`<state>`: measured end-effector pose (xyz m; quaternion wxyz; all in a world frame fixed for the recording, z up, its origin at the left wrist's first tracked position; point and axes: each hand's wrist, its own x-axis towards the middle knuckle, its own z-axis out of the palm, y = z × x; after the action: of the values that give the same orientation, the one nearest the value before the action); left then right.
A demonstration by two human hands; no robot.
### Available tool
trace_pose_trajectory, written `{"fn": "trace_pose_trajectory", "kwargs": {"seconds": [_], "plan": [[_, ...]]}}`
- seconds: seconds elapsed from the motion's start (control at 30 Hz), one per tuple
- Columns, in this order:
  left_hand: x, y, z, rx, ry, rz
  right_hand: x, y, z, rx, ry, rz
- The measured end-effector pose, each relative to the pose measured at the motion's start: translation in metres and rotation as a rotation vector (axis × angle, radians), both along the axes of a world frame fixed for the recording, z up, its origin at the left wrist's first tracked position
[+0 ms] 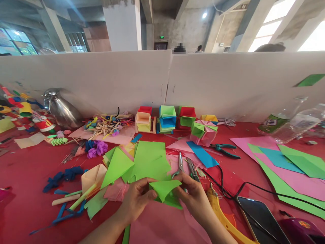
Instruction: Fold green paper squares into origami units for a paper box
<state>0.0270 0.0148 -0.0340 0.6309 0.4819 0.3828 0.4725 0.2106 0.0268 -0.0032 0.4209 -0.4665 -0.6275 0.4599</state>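
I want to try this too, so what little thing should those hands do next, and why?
I'd say gently press the green paper flatter along its fold. The left hand and right hand hold it at opposite sides, and its upper flap seems to stand a bit away from the layer below.
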Motion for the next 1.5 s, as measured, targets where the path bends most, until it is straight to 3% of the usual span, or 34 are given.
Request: {"fn": "trace_pose_trajectory", "kwargs": {"seconds": [0.17,0.33,0.47,0.53,0.73,0.87,1.0,1.13,1.23,1.33,1.5], "plan": [[-0.001,0.000,-0.004,-0.001,0.106,0.065,-0.001,-0.001,0.002,0.031,-0.021,-0.010],[-0.005,-0.001,0.002,-0.004,0.250,0.043,0.002,-0.003,-0.001,0.149,-0.114,-0.050],[-0.004,-0.002,0.005,0.154,0.198,0.067,0.008,-0.002,-0.004,0.407,-0.224,-0.030],[-0.005,-0.002,0.004,0.274,0.170,0.085,0.010,0.000,-0.003,0.461,-0.225,-0.022],[-0.011,-0.002,0.001,0.631,0.314,0.106,0.011,0.000,0.000,0.343,-0.121,-0.013],[-0.012,-0.001,0.003,0.673,0.318,0.131,0.012,-0.001,0.001,0.245,-0.085,0.092],[-0.013,-0.001,0.005,0.695,0.307,0.065,0.011,-0.001,0.006,0.247,-0.052,0.051],[-0.012,-0.002,0.006,0.551,0.244,0.043,0.010,0.000,0.004,0.148,-0.029,0.056],[-0.008,-0.001,0.003,0.245,0.095,0.100,0.007,-0.001,-0.002,-0.002,-0.030,0.062],[-0.005,0.002,0.000,-0.050,-0.014,0.068,0.005,0.000,-0.004,-0.119,-0.051,0.030],[-0.003,0.005,0.000,-0.135,-0.050,-0.008,0.003,0.003,-0.001,-0.262,-0.034,-0.010]]}}
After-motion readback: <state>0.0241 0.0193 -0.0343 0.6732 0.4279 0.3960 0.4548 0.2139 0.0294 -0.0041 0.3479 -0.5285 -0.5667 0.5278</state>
